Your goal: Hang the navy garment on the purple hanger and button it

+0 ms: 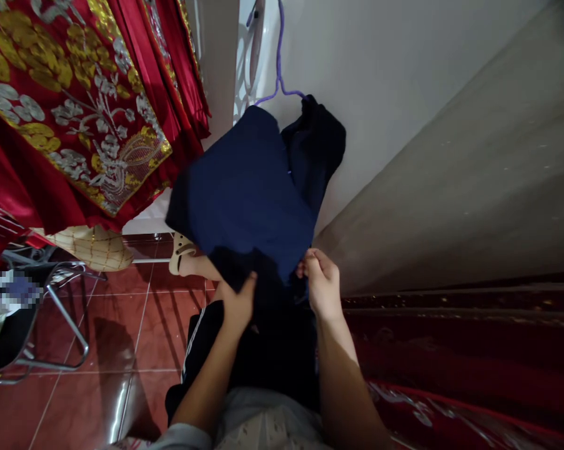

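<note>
A dark navy garment (248, 181) hangs in front of me from a thin purple hanger (278, 72). Its lower part drapes over toward my lap, and its exact kind is hard to tell. My left hand (238, 305) grips the bottom left portion, thumb on top and fingers hidden beneath the cloth. At the lower right edge, my right hand (323, 281) is closed with its fingers curled and pinching the fabric.
Red cloth with gold and silver embroidery (108, 125) hangs at left. Below it stand a black metal-framed chair (52, 294) and red floor tiles (122, 325). A pale wall (385, 75) rises behind the garment; a greyish sheet-like surface (460, 187) slopes along the right.
</note>
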The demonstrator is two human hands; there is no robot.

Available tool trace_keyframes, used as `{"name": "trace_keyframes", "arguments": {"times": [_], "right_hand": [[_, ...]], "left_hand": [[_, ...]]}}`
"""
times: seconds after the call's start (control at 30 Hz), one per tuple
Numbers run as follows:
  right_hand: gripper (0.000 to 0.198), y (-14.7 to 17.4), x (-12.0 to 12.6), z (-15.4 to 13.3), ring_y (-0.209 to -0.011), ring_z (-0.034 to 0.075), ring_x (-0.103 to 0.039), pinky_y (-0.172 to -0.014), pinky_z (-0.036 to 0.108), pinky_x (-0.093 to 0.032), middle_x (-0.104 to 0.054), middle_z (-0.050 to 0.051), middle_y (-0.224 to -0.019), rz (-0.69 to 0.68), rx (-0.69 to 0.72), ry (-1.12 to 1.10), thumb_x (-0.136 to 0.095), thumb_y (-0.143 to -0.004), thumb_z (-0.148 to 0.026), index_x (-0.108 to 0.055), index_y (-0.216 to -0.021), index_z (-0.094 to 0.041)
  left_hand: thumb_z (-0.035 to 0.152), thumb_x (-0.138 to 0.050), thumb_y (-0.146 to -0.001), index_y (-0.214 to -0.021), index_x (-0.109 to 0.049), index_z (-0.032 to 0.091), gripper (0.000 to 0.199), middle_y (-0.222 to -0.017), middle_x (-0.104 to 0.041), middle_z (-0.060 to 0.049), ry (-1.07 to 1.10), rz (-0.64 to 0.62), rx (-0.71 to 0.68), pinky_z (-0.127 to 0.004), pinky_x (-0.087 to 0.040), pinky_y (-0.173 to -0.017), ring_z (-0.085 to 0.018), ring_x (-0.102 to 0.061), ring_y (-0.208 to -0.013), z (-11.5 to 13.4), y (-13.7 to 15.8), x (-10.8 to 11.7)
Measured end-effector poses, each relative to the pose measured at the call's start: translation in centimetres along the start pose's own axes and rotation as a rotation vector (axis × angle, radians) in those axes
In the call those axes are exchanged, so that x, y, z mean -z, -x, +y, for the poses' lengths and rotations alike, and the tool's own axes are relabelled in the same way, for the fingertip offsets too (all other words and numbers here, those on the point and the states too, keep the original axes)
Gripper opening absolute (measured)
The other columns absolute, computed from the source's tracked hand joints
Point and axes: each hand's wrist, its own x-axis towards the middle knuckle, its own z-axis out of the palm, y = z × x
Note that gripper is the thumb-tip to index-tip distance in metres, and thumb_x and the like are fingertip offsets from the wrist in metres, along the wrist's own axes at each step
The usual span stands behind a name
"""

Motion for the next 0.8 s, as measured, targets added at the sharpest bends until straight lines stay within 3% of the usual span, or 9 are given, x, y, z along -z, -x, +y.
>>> {"name": "trace_keyframes", "arguments": {"times": [0.1, 0.13, 0.17, 0.23, 0.37, 0.5, 0.67, 0.8], "right_hand": [[0.024, 0.4, -0.9, -0.2, -0.061, 0.012, -0.042, -0.059, 0.026, -0.034, -0.048, -0.003, -0.065, -0.055, 0.007, -0.085, -0.052, -0.094, -0.034, -0.049, -0.074, -0.021], [0.024, 0.6, -1.4, -0.3, -0.06, 0.011, -0.042, -0.059, 0.026, -0.034, -0.048, -0.003, -0.065, -0.073, -0.007, -0.102, -0.052, -0.094, -0.034, -0.049, -0.074, -0.021], [0.025, 0.9, -2.1, -0.5, -0.059, 0.011, -0.042, -0.058, 0.025, -0.034, -0.049, -0.002, -0.065, -0.087, -0.025, -0.114, -0.051, -0.094, -0.037, -0.048, -0.074, -0.021], [0.03, 1.6, -3.5, -0.9, -0.057, 0.011, -0.041, -0.056, 0.025, -0.034, -0.048, -0.003, -0.064, -0.11, -0.057, -0.139, -0.05, -0.095, -0.043, -0.047, -0.074, -0.021], [0.035, 2.5, -4.8, -2.2, -0.059, 0.011, -0.04, -0.058, 0.025, -0.034, -0.044, -0.003, -0.064, -0.311, -0.075, -0.058, -0.052, -0.096, -0.046, -0.048, -0.073, -0.02], [0.031, 1.9, -3.6, -3.2, -0.067, 0.012, -0.046, -0.064, 0.027, -0.035, -0.051, -0.001, -0.069, -0.529, 0.02, 0.124, -0.058, -0.094, -0.043, -0.058, -0.075, -0.018], [0.028, 1.9, -3.0, -3.2, -0.066, 0.011, -0.049, -0.063, 0.025, -0.036, -0.055, -0.001, -0.072, -0.517, -0.032, 0.045, -0.058, -0.094, -0.042, -0.064, -0.085, -0.017], [0.031, 2.8, -4.1, -2.8, -0.053, 0.008, -0.046, -0.051, 0.023, -0.034, -0.054, -0.003, -0.063, -0.492, -0.141, -0.097, -0.063, -0.09, -0.047, -0.061, -0.085, -0.016]], "left_hand": [[0.036, -0.068, -0.09, -0.144, -0.038, 0.024, 0.062, -0.154, -0.043, -0.013, -0.069, 0.508, -0.455, -0.042, -0.028, -0.128, -0.027, -0.039, -0.149, 0.2, -1.8, 2.0], [0.032, -0.069, -0.09, -0.144, -0.038, 0.024, 0.062, -0.154, -0.041, -0.013, -0.108, 0.597, -0.609, -0.043, -0.028, -0.127, -0.027, -0.039, -0.148, 0.3, -1.9, 2.4], [0.029, -0.069, -0.09, -0.142, -0.04, 0.024, 0.06, -0.153, -0.04, -0.013, -0.146, 0.636, -0.741, -0.044, -0.028, -0.127, -0.027, -0.039, -0.147, 0.3, -1.9, 2.5], [0.024, -0.068, -0.09, -0.139, -0.046, 0.023, 0.053, -0.146, -0.045, -0.013, -0.217, 0.557, -0.904, -0.048, -0.03, -0.125, -0.028, -0.043, -0.143, 0.1, -1.2, 1.8], [0.019, -0.065, -0.092, -0.14, -0.046, 0.023, 0.052, -0.131, -0.054, -0.013, -0.189, 0.229, -0.836, -0.044, -0.044, -0.112, -0.025, -0.055, -0.127, -1.2, 0.7, -1.0], [0.016, -0.068, -0.09, -0.133, -0.048, 0.023, 0.048, -0.118, -0.058, -0.01, -0.047, 0.159, -0.75, -0.036, -0.052, -0.101, -0.02, -0.062, -0.111, -2.3, 0.7, -2.0], [0.017, -0.067, -0.091, -0.121, -0.058, 0.02, 0.031, -0.115, -0.062, -0.009, -0.101, 0.136, -0.689, -0.036, -0.051, -0.1, -0.02, -0.062, -0.111, -1.8, -1.0, -0.6], [0.015, -0.061, -0.093, -0.098, -0.063, 0.019, 0.007, -0.092, -0.063, -0.004, -0.23, 0.03, -0.702, -0.031, -0.051, -0.085, -0.017, -0.063, -0.089, -0.4, -2.4, 0.0]]}}
